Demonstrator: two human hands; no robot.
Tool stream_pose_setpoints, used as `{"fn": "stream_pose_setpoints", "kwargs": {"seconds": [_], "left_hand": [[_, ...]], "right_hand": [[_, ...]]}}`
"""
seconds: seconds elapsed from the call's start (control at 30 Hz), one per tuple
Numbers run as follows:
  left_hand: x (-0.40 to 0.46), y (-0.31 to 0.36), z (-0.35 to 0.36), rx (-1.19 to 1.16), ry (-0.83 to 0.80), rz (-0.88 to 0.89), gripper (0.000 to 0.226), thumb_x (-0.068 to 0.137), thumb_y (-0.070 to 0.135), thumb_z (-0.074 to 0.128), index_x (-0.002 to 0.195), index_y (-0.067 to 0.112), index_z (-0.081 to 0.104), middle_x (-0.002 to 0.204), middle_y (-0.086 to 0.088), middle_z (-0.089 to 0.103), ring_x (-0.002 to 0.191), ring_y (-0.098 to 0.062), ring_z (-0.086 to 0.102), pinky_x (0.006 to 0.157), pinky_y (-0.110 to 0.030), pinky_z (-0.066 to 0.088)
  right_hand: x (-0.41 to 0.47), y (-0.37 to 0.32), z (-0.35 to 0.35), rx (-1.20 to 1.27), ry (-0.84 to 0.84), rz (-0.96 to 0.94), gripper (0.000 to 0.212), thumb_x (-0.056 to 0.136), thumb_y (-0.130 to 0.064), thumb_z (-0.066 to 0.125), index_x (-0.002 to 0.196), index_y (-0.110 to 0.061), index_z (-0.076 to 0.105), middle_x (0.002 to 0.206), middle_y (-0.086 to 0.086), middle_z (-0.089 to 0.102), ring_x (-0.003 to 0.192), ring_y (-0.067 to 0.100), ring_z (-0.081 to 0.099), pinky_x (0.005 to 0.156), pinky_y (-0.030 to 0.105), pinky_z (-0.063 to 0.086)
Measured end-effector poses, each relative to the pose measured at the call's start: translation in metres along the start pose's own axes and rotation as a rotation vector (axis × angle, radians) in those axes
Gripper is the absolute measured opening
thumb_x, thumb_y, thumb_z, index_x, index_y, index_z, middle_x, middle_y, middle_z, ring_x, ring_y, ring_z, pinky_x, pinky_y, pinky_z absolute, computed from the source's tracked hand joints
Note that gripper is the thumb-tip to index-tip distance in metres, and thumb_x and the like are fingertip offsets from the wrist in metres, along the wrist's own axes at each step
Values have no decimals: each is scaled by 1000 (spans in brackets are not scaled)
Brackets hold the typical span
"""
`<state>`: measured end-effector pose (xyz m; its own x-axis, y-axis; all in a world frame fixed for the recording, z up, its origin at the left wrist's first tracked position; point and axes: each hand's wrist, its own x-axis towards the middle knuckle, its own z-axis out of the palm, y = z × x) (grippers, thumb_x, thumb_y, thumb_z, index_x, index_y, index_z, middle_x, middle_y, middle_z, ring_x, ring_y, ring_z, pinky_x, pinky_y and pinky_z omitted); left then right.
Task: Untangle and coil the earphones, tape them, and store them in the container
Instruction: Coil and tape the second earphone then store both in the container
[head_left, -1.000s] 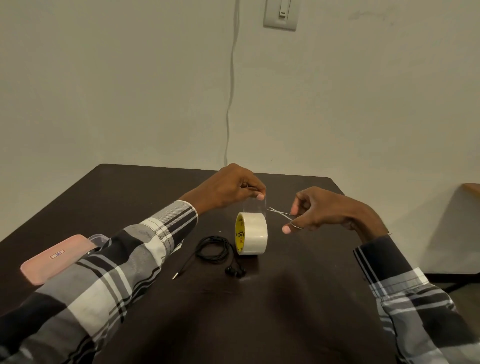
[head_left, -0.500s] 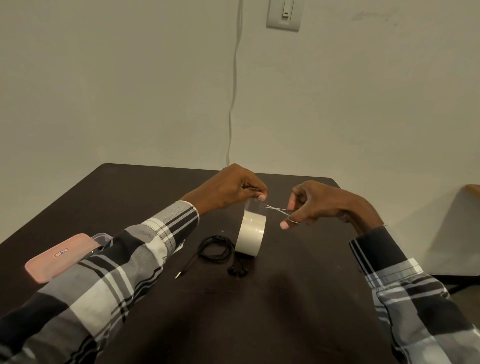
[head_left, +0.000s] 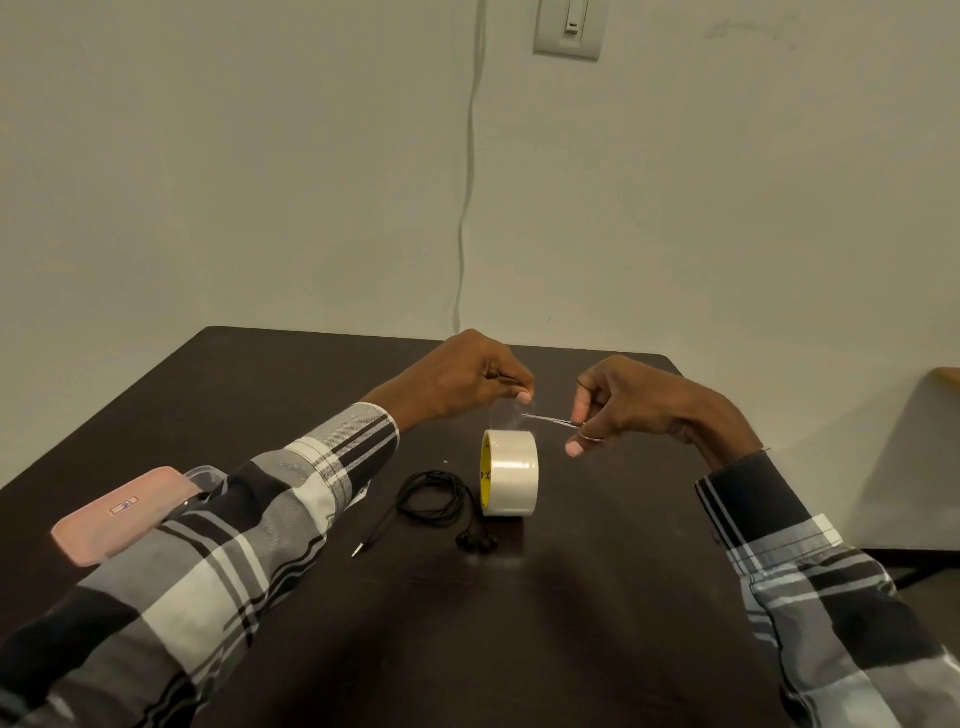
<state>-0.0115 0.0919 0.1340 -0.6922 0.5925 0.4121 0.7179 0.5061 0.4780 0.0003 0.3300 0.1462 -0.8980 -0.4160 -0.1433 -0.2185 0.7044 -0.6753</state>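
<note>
Black earphones (head_left: 435, 500) lie coiled on the dark table (head_left: 571, 597), their earbuds and plug trailing toward me. To their right a roll of clear tape (head_left: 511, 473) stands on edge. My left hand (head_left: 467, 382) pinches the free end of the tape, pulled up from the roll. My right hand (head_left: 631, 402) holds small scissors (head_left: 550, 420), whose blades reach the stretched strip just above the roll. A clear container (head_left: 205, 477) sits at the left, mostly hidden by my left sleeve.
A pink lid (head_left: 122, 514) lies at the left edge of the table beside the container. A wall with a switch plate (head_left: 570, 26) and a hanging cable (head_left: 470, 171) rises behind the table. A wooden edge (head_left: 948, 375) shows at far right.
The tape roll tipped and lifted half a second ago, and now stands square on the table again. The scissors blades have come closer together at the strip.
</note>
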Motion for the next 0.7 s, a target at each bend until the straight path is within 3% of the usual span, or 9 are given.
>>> {"fn": "stream_pose_setpoints", "kwargs": {"seconds": [0.17,0.33,0.57,0.7], "left_hand": [[-1,-4,2,-66,25,-9,10,84,24,76,92,20,79,79,9,72,74,-10,65,70,-26,50],[-2,-10,3,-90,31,-5,8,83,21,76,91,20,79,72,27,67,71,0,63,68,-13,45],[-2,-11,3,-138,26,-10,13,84,21,75,94,14,79,76,24,68,72,-7,66,69,-22,52],[0,-11,4,-171,16,-14,12,84,20,76,93,13,79,73,29,68,69,-2,64,64,-16,47]], "right_hand": [[-5,-1,2,-46,-76,58,50,62,-29,95,93,-7,62,64,-3,65,55,11,58,55,27,50],[-12,2,-2,-68,-84,85,51,62,-27,95,93,-9,59,71,1,61,54,12,56,55,30,48],[-8,-4,-3,-73,-71,67,51,61,-30,95,92,-9,60,68,-2,61,52,9,56,53,28,48],[-4,-8,-2,-80,-56,63,52,60,-32,96,92,-11,61,65,-5,61,50,6,56,52,25,47]]}}
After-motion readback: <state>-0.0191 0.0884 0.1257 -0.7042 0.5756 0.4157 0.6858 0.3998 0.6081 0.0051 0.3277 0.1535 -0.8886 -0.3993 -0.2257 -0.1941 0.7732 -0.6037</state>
